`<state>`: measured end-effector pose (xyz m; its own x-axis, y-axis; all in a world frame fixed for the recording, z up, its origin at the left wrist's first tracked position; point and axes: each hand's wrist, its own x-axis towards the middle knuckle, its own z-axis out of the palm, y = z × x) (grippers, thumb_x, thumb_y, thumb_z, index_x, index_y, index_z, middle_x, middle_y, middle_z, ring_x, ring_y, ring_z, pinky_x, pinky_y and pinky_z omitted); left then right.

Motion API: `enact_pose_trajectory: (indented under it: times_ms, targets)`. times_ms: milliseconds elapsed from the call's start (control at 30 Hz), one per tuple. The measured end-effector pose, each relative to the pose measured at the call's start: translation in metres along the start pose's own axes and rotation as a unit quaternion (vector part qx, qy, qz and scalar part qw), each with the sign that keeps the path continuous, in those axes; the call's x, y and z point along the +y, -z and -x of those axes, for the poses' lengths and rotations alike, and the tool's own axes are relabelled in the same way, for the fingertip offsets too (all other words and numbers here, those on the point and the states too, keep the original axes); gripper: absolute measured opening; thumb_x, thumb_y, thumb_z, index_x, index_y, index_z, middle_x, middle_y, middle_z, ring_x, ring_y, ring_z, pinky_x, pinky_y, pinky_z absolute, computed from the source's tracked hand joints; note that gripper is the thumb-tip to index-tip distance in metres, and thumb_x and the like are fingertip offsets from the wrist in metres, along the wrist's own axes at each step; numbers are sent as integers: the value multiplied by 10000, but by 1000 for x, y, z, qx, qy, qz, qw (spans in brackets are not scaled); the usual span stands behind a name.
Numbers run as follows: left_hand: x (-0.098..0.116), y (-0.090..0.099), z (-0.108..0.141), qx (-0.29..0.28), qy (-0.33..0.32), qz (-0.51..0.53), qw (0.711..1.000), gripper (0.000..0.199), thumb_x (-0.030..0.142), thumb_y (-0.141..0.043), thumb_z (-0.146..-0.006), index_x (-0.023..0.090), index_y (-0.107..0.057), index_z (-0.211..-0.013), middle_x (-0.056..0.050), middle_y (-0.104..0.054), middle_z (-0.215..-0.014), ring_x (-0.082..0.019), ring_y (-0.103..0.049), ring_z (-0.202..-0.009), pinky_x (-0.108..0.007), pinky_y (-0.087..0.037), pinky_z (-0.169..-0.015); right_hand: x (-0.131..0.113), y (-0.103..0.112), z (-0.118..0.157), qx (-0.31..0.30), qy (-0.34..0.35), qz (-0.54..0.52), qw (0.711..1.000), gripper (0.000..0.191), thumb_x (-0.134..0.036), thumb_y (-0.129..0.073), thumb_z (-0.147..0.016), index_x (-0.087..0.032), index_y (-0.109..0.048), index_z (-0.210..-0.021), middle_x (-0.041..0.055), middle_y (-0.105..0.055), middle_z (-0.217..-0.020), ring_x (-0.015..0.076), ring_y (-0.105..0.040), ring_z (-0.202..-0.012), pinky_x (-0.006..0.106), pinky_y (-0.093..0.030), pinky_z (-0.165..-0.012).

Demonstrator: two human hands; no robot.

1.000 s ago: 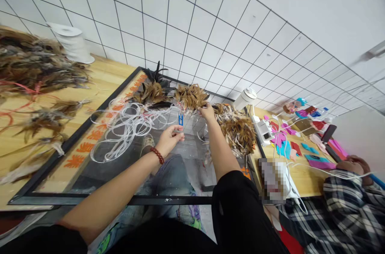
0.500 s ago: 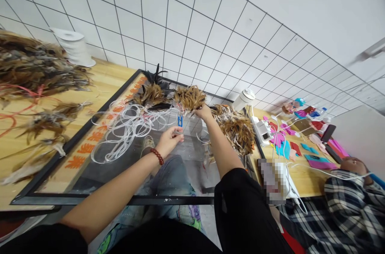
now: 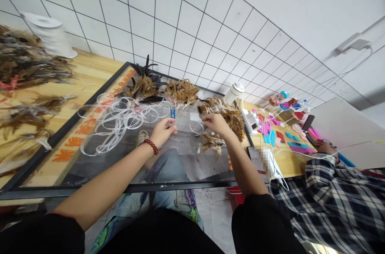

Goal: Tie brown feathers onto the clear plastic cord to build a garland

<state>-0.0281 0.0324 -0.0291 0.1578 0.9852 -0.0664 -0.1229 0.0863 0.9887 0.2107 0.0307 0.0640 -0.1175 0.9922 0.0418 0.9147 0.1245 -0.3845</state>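
Taking our left hand (image 3: 162, 130) as the middle of a clock, we see it above the framed glass panel (image 3: 192, 185), a red beaded bracelet (image 3: 151, 146) at its wrist. Its grip is narrow, thumb near fingers; our right hand (image 3: 217, 125), at three o'clock, is likewise bent into a narrow grip beside the large feather pile (image 3: 233, 115). The fingertips are too small and blurred for us to tell what either pinches, if anything. Just off the left hand, at one o'clock, is a blue clip (image 3: 173, 113), and beyond it the brown feather tuft (image 3: 183, 91) lies on the glass. Tangled white ribbon (image 3: 132, 113) spreads toward ten o'clock, a black-and-brown feather bunch (image 3: 142, 85) sits at eleven, and on the wooden worktop (image 3: 90, 63) a white spool (image 3: 49, 35) stands far out at ten.
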Motion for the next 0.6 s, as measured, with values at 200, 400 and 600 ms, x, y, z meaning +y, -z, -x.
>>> enact_pose_trajectory:
  times_ms: [200,400,600]
  targets:
    - [-2,0,-1,-1,-1,4,1000,375,303,-703,-617,153,-591,-942,2,-638,-703,-158,-654,-622,-321,-506,-696,-19,-28,-44,17,-103,-133,986,326,-358,-567,-881,-137,-585,-1120,68,-614,-1108,202,-609,-975,386,-522,-840]
    - [-1,1,1,-6,-2,9,1000,357,312,-690,-635,149,-585,-935,-11,-648,-737,-153,-652,-619,-318,-512,-684,-29,-49,-101,51,-113,-155,980,331,-359,-480,-928,-147,-560,-1171,60,-576,-1179,222,-585,-1044,407,-514,-865]
    - [3,-1,4,-4,1,3,1000,316,287,-668,-656,155,-590,-933,-27,-652,-822,-139,-647,-635,-299,-512,-667,-10,-59,-122,75,-138,-156,975,349,-364,-539,-899,-162,-544,-1183,84,-569,-1196,200,-590,-1023,408,-519,-860]
